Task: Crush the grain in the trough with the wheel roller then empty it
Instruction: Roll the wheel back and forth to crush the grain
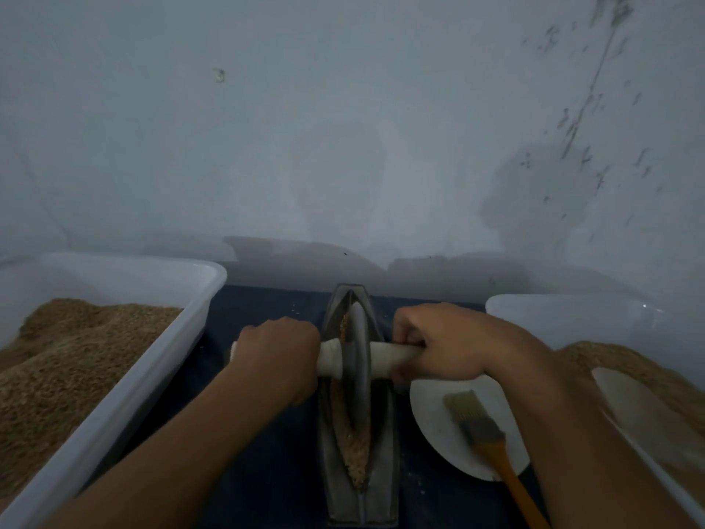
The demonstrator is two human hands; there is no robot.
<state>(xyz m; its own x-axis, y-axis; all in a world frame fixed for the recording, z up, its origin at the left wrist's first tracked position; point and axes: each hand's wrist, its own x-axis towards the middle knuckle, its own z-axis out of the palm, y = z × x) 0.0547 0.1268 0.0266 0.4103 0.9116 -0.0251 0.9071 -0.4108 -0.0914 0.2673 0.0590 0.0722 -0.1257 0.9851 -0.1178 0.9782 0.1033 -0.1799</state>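
My two hands, left hand (280, 355) and right hand (438, 343), grip one wheel roller (358, 360) in one trough (385, 433); two tubs at 9 (160, 372) and 3 o'clock (553, 311).

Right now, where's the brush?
In the head view, the brush lies on the white plate, right of the trough, under the right hand's forearm.

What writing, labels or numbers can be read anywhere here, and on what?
None. No readable text shows on the metal trough, the wheel roller, the white bins, the plate, the brush or the wall.
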